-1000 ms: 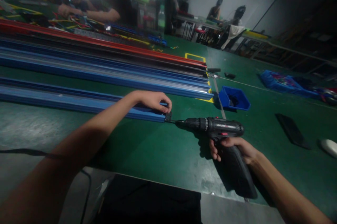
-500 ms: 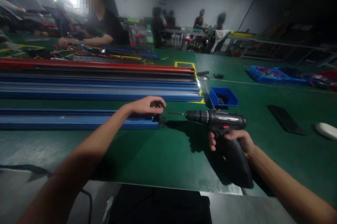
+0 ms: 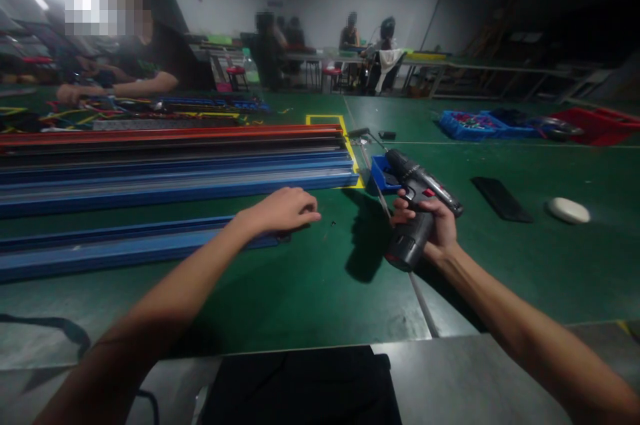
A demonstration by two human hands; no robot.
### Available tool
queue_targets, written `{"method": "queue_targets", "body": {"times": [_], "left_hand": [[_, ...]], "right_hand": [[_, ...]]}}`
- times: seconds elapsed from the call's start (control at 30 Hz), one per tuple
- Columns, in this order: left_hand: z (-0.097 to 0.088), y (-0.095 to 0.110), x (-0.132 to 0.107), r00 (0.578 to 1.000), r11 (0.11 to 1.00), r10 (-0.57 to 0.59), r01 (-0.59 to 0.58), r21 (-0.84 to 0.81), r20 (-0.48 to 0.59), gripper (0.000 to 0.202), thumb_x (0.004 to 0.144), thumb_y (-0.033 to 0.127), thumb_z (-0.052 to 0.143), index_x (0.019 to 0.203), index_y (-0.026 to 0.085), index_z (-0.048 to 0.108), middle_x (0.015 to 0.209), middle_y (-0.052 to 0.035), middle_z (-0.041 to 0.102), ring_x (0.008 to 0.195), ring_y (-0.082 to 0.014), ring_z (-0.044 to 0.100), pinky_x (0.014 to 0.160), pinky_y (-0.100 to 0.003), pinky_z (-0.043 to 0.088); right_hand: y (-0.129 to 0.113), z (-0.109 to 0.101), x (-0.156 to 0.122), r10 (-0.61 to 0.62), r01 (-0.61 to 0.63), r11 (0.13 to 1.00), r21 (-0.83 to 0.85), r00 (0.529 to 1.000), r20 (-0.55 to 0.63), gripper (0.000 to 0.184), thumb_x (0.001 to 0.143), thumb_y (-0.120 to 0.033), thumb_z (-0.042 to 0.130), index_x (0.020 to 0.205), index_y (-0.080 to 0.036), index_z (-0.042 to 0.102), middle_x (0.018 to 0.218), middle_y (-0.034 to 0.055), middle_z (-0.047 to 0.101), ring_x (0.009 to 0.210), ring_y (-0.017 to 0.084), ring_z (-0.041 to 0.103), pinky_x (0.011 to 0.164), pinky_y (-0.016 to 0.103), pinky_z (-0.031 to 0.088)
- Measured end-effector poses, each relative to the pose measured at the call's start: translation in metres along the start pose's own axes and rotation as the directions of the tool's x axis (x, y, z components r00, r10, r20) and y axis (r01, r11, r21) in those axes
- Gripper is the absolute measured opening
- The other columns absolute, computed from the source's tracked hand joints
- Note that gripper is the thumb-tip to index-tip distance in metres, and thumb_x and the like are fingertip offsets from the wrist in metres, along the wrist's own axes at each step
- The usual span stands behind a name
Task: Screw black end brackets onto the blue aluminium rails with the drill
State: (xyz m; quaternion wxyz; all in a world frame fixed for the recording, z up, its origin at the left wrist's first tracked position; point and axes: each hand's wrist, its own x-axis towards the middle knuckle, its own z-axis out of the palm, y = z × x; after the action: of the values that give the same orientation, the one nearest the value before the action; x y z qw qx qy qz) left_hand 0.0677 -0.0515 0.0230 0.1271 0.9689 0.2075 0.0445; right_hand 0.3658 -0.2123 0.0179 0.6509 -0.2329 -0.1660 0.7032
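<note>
My right hand (image 3: 434,230) grips the handle of a black cordless drill (image 3: 418,193), whose nose points up and away to the left, clear of the rail. My left hand (image 3: 283,210) rests palm down over the right end of a long blue rail (image 3: 125,246) on the green table (image 3: 300,292), fingers curled loosely over it. A tiny dark speck (image 3: 333,223) lies on the mat just right of that hand.
A stack of long blue and red rails (image 3: 175,158) lies behind the near rail. A small blue bin (image 3: 380,173) sits behind the drill. A flat black slab (image 3: 501,198) and a white oval object (image 3: 569,210) lie to the right. A person sits across the table at left.
The drill has pulled back from the rail's end and swung up to the right, its nose turned away. My left hand stays at the rail's end. The view has shifted right.
</note>
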Motion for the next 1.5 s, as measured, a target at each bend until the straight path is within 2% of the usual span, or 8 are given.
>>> {"method": "queue_targets", "body": {"times": [0.13, 0.3, 0.6, 0.8, 1.0, 1.13, 1.27, 1.5], "left_hand": [[0.016, 0.032, 0.024, 0.999, 0.987, 0.04, -0.043, 0.155, 0.024, 0.042, 0.099, 0.056, 0.055, 0.091, 0.018, 0.07, 0.091, -0.0093, 0.073, 0.089, -0.0253, 0.063, 0.074, -0.034, 0.037], [0.032, 0.037, 0.03, 0.999, 0.98, 0.037, -0.034, 0.195, -0.016, 0.024, 0.099, 0.04, 0.06, 0.094, 0.017, 0.065, 0.098, -0.0096, 0.071, 0.097, -0.0265, 0.062, 0.078, -0.034, 0.037], [0.039, 0.034, 0.021, 0.995, 0.991, 0.051, -0.04, 0.124, -0.085, 0.021, 0.106, 0.026, 0.042, 0.1, 0.017, 0.06, 0.102, -0.0096, 0.066, 0.095, -0.0243, 0.059, 0.078, -0.035, 0.036], [0.02, 0.044, -0.014, 0.981, 0.999, -0.037, 0.03, -0.041, -0.193, 0.027, 0.11, 0.033, 0.032, 0.108, 0.019, 0.055, 0.104, -0.0075, 0.063, 0.089, -0.0215, 0.056, 0.081, -0.036, 0.039], [-0.005, 0.018, -0.057, 0.909, 0.986, -0.165, 0.147, -0.078, -0.383, 0.035, 0.11, 0.04, 0.027, 0.102, 0.02, 0.055, 0.097, -0.0064, 0.062, 0.089, -0.0225, 0.055, 0.084, -0.038, 0.041], [-0.01, -0.006, -0.069, 0.857, 0.929, -0.324, 0.207, -0.308, -0.4, 0.039, 0.109, 0.05, 0.029, 0.103, 0.02, 0.053, 0.091, -0.0036, 0.061, 0.082, -0.0191, 0.056, 0.077, -0.032, 0.043], [-0.007, -0.012, -0.071, 0.871, 0.866, -0.356, 0.172, -0.469, -0.339, 0.043, 0.107, 0.053, 0.032, 0.099, 0.019, 0.055, 0.087, -0.0022, 0.061, 0.077, -0.0164, 0.055, 0.074, -0.029, 0.044], [0.005, -0.015, -0.066, 0.888, 0.827, -0.368, 0.178, -0.533, -0.275, 0.04, 0.105, 0.049, 0.038, 0.09, 0.018, 0.058, 0.079, 0.0004, 0.058, 0.072, -0.0143, 0.052, 0.07, -0.028, 0.041]], "right_hand": [[0.007, -0.002, 0.003, 0.023, -0.023, 1.0, -0.005, 1.0, -0.008, 0.038, 0.071, -0.013, 0.063, 0.108, -0.017, 0.056, 0.077, -0.0011, 0.058, 0.057, 0.009, 0.054, 0.064, 0.023, 0.058], [0.013, -0.001, 0.002, 0.051, -0.048, 0.995, -0.084, 0.998, 0.039, 0.034, 0.07, -0.014, 0.06, 0.104, -0.016, 0.058, 0.073, -0.0024, 0.055, 0.052, 0.008, 0.048, 0.059, 0.022, 0.054], [0.026, -0.007, -0.002, 0.159, -0.136, 0.978, -0.159, 0.976, 0.146, 0.031, 0.07, -0.016, 0.059, 0.1, -0.012, 0.063, 0.066, -0.0033, 0.053, 0.043, 0.007, 0.037, 0.054, 0.023, 0.048], [0.032, -0.006, -0.006, 0.265, -0.22, 0.952, -0.215, 0.941, 0.212, 0.031, 0.073, -0.019, 0.06, 0.102, -0.01, 0.065, 0.064, -0.0035, 0.054, 0.042, 0.007, 0.037, 0.053, 0.024, 0.047], [0.041, -0.006, -0.014, 0.353, -0.308, 0.929, -0.206, 0.904, 0.24, 0.034, 0.074, -0.018, 0.059, 0.106, -0.009, 0.064, 0.066, -0.0035, 0.054, 0.041, 0.007, 0.037, 0.052, 0.024, 0.047], [0.049, -0.008, -0.018, 0.4, -0.363, 0.913, -0.183, 0.884, 0.242, 0.035, 0.075, -0.018, 0.058, 0.107, -0.008, 0.067, 0.066, -0.0038, 0.054, 0.039, 0.006, 0.035, 0.052, 0.023, 0.047], [0.056, -0.01, -0.02, 0.443, -0.41, 0.895, -0.175, 0.863, 0.244, 0.039, 0.073, -0.017, 0.057, 0.109, -0.008, 0.069, 0.066, -0.0033, 0.055, 0.038, 0.006, 0.035, 0.051, 0.023, 0.047], [0.059, -0.014, -0.022, 0.496, -0.467, 0.863, -0.191, 0.855, 0.151, 0.036, 0.069, -0.021, 0.062, 0.103, -0.012, 0.072, 0.06, -0.0042, 0.053, 0.034, 0.006, 0.032, 0.045, 0.023, 0.042]]}}
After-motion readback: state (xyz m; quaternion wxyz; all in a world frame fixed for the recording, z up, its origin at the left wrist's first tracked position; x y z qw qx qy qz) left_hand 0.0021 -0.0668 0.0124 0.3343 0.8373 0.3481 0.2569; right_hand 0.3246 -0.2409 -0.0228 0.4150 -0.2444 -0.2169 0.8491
